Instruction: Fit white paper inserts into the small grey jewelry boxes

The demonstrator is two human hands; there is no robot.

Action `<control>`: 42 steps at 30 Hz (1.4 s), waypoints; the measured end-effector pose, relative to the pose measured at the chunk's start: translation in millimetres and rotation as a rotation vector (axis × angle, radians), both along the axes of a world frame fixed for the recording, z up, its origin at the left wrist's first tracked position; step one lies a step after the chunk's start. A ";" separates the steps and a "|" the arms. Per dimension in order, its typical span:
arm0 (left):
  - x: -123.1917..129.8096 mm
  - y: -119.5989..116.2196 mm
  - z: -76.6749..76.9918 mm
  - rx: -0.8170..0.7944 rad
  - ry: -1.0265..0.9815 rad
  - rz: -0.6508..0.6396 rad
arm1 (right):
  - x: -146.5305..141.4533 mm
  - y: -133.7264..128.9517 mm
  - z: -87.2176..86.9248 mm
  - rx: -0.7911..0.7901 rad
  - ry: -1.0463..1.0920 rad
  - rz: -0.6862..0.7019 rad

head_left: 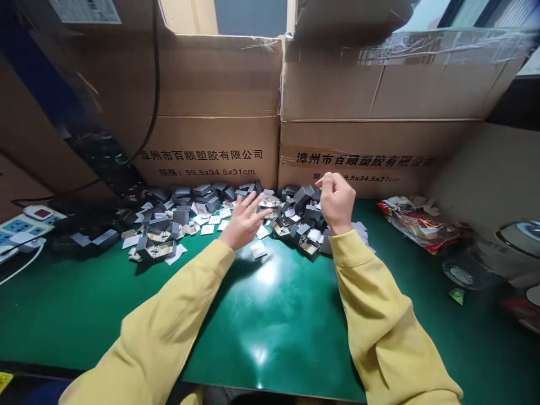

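Note:
My left hand (pixel 244 220) hovers over the middle of the green table with its fingers spread and nothing in them. Near it are loose white cards (pixel 258 250). Dark grey small boxes (pixel 157 247), some open with pale inserts, lie heaped on the left. Over the right heap of similar dark boxes (pixel 312 212), my right hand (pixel 337 199) is raised with its fingers curled closed. What it holds, if anything, is hidden.
Large cardboard boxes (pixel 211 84) stand along the back of the green table (pixel 274 337). On the right lie a red snack bag (pixel 422 225), a clear container (pixel 468 273) and a small green wrapper (pixel 457 296). A power strip (pixel 25 230) sits at the left.

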State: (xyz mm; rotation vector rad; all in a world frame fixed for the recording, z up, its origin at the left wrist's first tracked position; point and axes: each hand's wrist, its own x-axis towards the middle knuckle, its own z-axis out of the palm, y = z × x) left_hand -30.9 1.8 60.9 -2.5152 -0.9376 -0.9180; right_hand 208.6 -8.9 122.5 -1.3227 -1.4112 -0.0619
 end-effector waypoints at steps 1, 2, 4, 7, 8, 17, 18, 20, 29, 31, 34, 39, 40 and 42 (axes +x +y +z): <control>-31.9 -6.6 -1.2 0.043 -0.049 0.074 | -20.7 -11.1 0.2 0.015 0.016 0.112; -63.9 -12.9 -2.5 0.078 -0.104 0.162 | -42.7 -21.6 -4.0 -0.008 0.022 0.234; -123.8 -25.2 -5.2 0.156 -0.248 0.378 | -86.0 -38.1 -24.4 -0.149 -0.004 0.481; -190.7 -45.3 -11.3 0.225 -0.415 0.615 | -132.6 -48.2 -70.7 -0.427 -0.078 0.711; -205.4 -51.9 -13.9 0.228 -0.468 0.686 | -140.9 -48.2 -85.4 -0.507 -0.123 0.746; -235.6 -72.9 -22.5 -0.550 -0.464 0.705 | -142.4 -46.3 -127.4 -0.522 -0.147 0.778; -235.4 -72.8 -22.3 -0.560 -0.414 0.678 | -142.4 -47.1 -127.9 -0.518 -0.154 0.777; -234.8 -73.3 -22.5 -0.562 -0.365 0.641 | -141.6 -46.9 -128.4 -0.482 -0.183 0.735; -198.9 -73.1 -4.3 -0.238 -1.063 0.396 | -117.5 -31.8 -125.8 -0.384 -0.747 0.547; -177.3 -65.8 0.5 -0.378 -1.206 0.169 | -115.2 -29.8 -127.0 -0.437 -0.775 0.575; -140.2 -49.1 0.5 -0.753 -1.286 -0.021 | -114.1 -27.9 -128.0 -0.504 -0.830 0.601; -95.0 -21.6 -17.3 -1.106 -1.356 -0.205 | -111.5 -29.1 -128.2 -0.488 -0.756 0.629; -90.2 -18.7 -22.2 -1.151 -1.380 -0.241 | -110.8 -29.7 -128.1 -0.483 -0.704 0.630; -84.5 -16.5 -31.5 -1.229 -1.429 -0.278 | -109.3 -30.2 -127.5 -0.483 -0.568 0.605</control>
